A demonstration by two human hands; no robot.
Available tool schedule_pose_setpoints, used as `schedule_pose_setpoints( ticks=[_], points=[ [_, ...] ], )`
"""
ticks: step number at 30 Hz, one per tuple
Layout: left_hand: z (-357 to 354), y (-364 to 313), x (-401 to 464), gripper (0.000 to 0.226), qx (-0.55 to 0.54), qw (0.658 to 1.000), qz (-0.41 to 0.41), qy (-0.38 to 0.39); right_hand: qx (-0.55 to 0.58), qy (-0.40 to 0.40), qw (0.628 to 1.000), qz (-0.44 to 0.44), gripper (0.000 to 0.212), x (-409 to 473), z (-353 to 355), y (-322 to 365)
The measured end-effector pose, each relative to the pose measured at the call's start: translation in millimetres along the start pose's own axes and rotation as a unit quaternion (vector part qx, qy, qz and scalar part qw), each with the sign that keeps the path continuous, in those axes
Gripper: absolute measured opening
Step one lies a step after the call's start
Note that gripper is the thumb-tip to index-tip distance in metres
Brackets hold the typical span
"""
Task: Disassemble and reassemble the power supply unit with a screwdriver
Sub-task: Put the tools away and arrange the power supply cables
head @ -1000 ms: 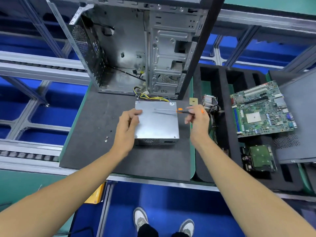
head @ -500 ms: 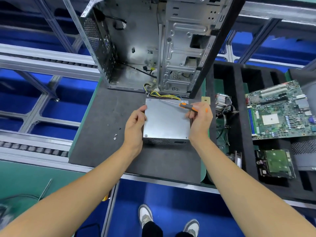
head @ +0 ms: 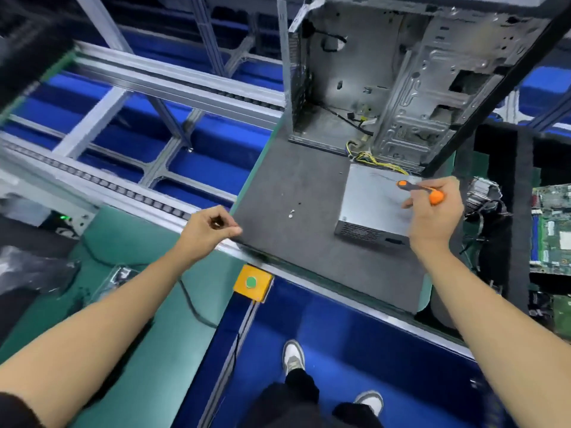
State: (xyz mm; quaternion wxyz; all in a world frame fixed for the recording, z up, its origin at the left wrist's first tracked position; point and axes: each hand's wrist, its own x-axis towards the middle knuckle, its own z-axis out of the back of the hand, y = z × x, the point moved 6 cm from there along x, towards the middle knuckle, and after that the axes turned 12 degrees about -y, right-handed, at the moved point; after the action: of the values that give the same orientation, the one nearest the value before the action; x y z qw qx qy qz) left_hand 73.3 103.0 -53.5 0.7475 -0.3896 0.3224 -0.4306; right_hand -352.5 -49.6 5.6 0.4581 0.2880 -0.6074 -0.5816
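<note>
The silver power supply unit (head: pixel 375 202) lies flat on the grey mat (head: pixel 296 186), just in front of the open computer case (head: pixel 401 75). Above it the right hand (head: pixel 432 211) grips an orange-handled screwdriver (head: pixel 420 191). The left hand (head: pixel 208 228), well apart at the mat's corner, is curled with fingertips pinched; what they hold is unclear. Small screws (head: pixel 291 213) lie on the mat.

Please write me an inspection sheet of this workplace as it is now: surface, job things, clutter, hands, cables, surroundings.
Surface: dark grey mat on the bench.
Job's things: power supply unit lies flat on the mat; screwdriver above it, in the right hand.
Clutter: small screws loose on the mat.
Hands: right hand grips the screwdriver; left hand is off the mat, fingers curled, contents unclear.
Cables: yellow wires run from the unit towards the open computer case.
Surroundings: motherboard at right; yellow box with green button.
</note>
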Motion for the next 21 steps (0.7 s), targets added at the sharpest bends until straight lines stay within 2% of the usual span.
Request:
schedule_pose_setpoints(
  ticks=[2,6,8,11,16,21],
  points=[
    [44,27,-27,0.015,0.047,0.998,0.03,-0.02,-0.011,0.032,0.999,0.017,0.026,-10,-6,11],
    [124,82,-82,0.011,0.177,0.976,0.092,-0.092,-0.024,0.08,0.996,0.021,0.038,-37,-33,40],
    [151,108,-107,0.017,0.213,0.962,0.135,-0.108,-0.038,0.125,0.991,0.025,0.034,-58,-53,55],
    [186,137,-137,0.018,0.231,0.941,0.198,-0.147,-0.053,0.209,0.976,0.035,0.021,-100,-90,66],
    [213,184,-169,0.018,0.204,0.901,0.318,-0.214,-0.143,0.36,0.92,0.064,0.021,-174,-131,64],
    [214,216,-177,0.012,0.18,0.868,0.375,-0.271,-0.188,0.428,0.88,0.086,0.021,-208,-147,55]
  ],
)
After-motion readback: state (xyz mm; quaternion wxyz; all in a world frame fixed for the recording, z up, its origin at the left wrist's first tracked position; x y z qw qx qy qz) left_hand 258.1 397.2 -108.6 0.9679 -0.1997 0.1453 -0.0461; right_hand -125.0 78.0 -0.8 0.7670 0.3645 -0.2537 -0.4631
